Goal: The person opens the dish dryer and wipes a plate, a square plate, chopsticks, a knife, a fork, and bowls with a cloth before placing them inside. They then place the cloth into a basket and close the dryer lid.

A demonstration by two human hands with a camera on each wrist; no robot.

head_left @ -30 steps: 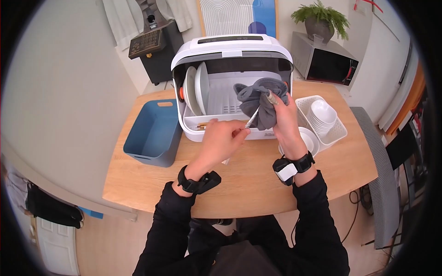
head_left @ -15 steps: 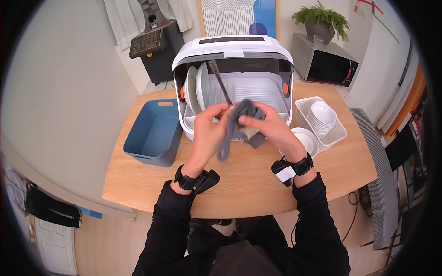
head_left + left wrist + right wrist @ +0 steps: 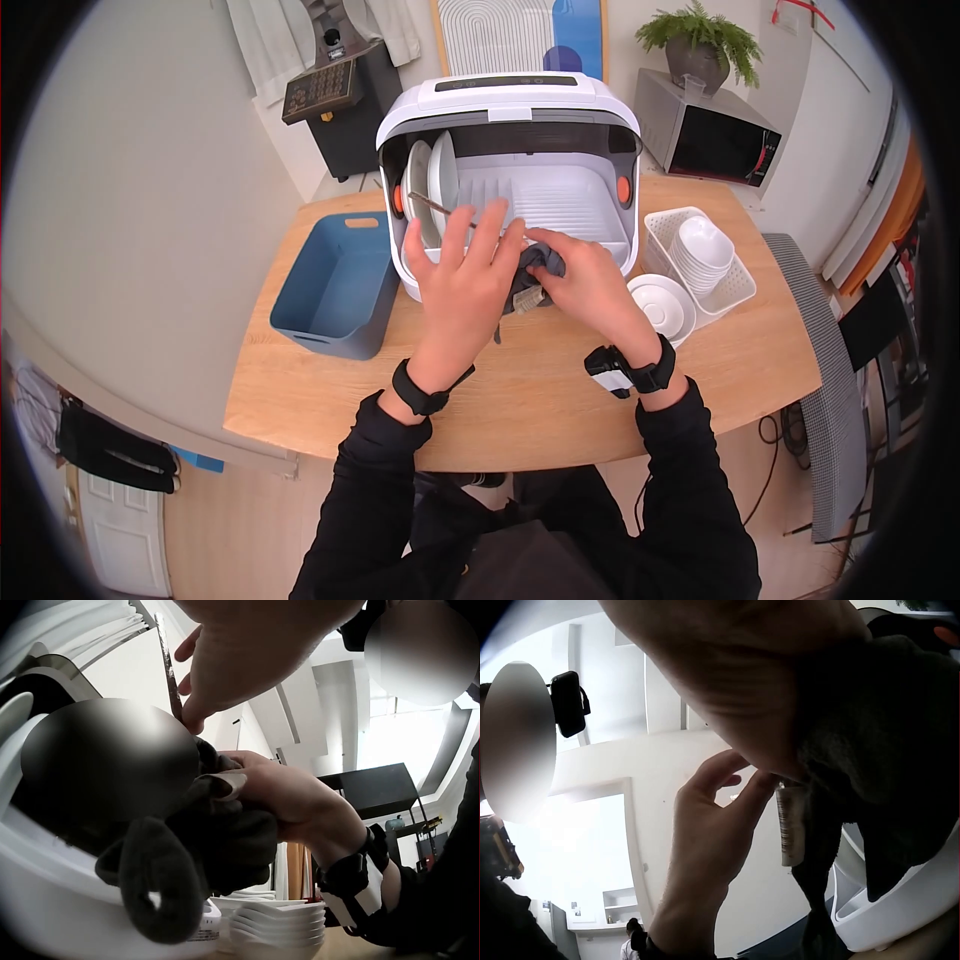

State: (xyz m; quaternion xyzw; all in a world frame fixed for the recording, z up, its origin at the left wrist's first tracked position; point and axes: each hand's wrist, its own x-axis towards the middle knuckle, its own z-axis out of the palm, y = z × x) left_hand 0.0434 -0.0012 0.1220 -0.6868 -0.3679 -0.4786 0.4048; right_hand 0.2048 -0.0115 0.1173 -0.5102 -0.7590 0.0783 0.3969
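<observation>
The left hand (image 3: 462, 290) has several fingers spread, its thumb and index fingertip meeting at a thin utensil (image 3: 432, 205) beside the cloth. That utensil (image 3: 168, 667) slants up past the left fingertips in the left wrist view. Bunched grey cloth (image 3: 541, 262) is gripped by the right hand (image 3: 592, 290), around the utensil's other end, which is hidden. A pale tag (image 3: 791, 825) hangs from the cloth (image 3: 885, 735) in the right wrist view. Both hands are over the front edge of a white dish cabinet (image 3: 520, 95), whose front is open.
White plates (image 3: 441, 185) stand at the cabinet's left inside. A blue bin (image 3: 330, 290) is left of it on the wooden table (image 3: 520, 410). To the right are a white basket (image 3: 745, 285) with stacked bowls (image 3: 703, 255) and more white dishes (image 3: 662, 308). Behind stands a microwave (image 3: 715, 140).
The utensil has swung from upright to a low leftward slant. The left hand's outer fingers have spread out, and the cloth is gathered more tightly under the right hand.
</observation>
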